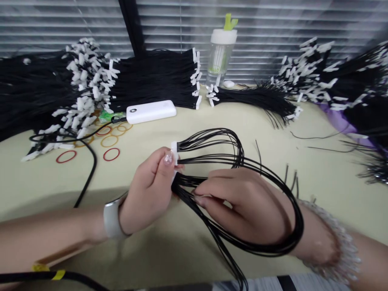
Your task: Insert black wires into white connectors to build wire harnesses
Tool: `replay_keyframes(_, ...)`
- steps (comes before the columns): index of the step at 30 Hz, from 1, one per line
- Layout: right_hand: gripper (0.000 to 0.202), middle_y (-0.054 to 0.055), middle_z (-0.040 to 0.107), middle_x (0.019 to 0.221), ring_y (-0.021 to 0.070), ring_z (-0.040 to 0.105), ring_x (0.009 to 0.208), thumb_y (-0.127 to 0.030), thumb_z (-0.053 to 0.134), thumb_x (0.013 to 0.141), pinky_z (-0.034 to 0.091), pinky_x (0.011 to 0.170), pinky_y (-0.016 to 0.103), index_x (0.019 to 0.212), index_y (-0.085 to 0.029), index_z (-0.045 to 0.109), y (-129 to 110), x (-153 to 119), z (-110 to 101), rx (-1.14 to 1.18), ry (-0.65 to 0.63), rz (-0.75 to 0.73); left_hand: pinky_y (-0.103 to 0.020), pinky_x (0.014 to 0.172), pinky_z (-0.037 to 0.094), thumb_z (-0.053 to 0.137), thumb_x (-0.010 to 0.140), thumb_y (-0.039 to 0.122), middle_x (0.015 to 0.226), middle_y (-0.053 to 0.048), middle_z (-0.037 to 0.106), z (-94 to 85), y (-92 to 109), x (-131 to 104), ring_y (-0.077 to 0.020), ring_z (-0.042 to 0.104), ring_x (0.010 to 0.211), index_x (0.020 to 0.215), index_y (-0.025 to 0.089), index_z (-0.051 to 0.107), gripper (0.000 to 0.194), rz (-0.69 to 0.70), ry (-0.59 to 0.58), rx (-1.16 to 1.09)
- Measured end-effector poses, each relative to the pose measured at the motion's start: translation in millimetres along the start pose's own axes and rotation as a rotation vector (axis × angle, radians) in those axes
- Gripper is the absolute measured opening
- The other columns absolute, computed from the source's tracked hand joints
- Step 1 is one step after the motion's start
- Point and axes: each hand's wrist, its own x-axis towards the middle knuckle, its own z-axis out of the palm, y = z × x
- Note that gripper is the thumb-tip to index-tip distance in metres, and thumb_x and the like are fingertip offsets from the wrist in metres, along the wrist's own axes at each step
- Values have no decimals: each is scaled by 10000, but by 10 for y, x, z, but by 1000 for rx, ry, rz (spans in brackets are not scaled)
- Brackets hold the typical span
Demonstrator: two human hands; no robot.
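My left hand (150, 184) is closed on a wire harness, its thumb pressed against a white connector (173, 149). A second white connector end shows just below, partly hidden by the fingers. Thin black wires (263, 247) run from the connectors to the right and bend back in wide loops, one passing around my right wrist. My right hand (245, 202) pinches some of these wires between thumb and forefinger, close to the lower connector. Several wires hang down toward the table's front edge. The other fingers of my right hand are curled, and the wire tips in the pinch are hard to make out.
Bundles of black wires (154, 76) with white connectors line the back. A white power bank (151, 112) with a black cable, rubber bands (111, 154) and a clear bottle (217, 60) stand or lie before the blinds. Loose wires (321, 137) lie at right.
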Motion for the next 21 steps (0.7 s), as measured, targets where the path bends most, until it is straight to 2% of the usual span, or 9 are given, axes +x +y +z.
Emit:
replay_keyframes(3, 254, -13, 501, 634, 63, 424, 583, -262, 362, 843, 283, 557, 211, 683, -153, 526, -44, 15, 7, -7, -36, 36, -205, 510, 350, 326, 860, 353, 620, 16, 455, 3, 29, -33, -96, 410, 563, 685, 191, 437, 263, 4, -19, -9)
replay_keyframes(6, 249, -6, 507, 638, 68, 429, 580, -241, 353, 833, 292, 561, 214, 652, -146, 496, -90, 37, 22, -33, -57, 46, -205, 494, 341, 335, 857, 350, 619, 13, 454, 17, 43, -58, -95, 409, 553, 694, 192, 451, 255, -3, -15, -32)
replay_keyframes(11, 248, 4, 533, 677, 88, 460, 612, -252, 333, 842, 319, 587, 229, 681, -157, 497, -121, 45, 90, -84, 20, 45, -217, 503, 348, 360, 846, 352, 613, 5, 506, 23, 56, -77, -112, 453, 550, 721, 196, 493, 239, 21, 14, 55)
replay_keyframes(15, 125, 26, 548, 774, 120, 473, 704, -151, 389, 795, 342, 677, 265, 772, -149, 512, -117, 38, 149, -199, 16, -67, -203, 512, 343, 346, 857, 286, 601, 14, 505, 9, 75, -70, -102, 449, 550, 703, 197, 492, 230, 95, -1, 149)
replay_keyframes(17, 88, 19, 538, 747, 118, 458, 672, -140, 409, 777, 337, 648, 267, 773, -151, 496, -118, 32, 164, -237, 52, -108, -201, 505, 338, 335, 860, 280, 588, 19, 492, 3, 80, -67, -98, 434, 537, 691, 195, 480, 238, 101, -24, 155)
replay_keyframes(21, 145, -10, 507, 642, 94, 424, 564, -194, 370, 814, 297, 541, 245, 714, -162, 470, -124, 25, 142, -177, 44, -5, -204, 496, 338, 318, 865, 288, 597, 19, 492, 3, 86, -68, -93, 429, 527, 693, 191, 462, 244, 85, -55, 131)
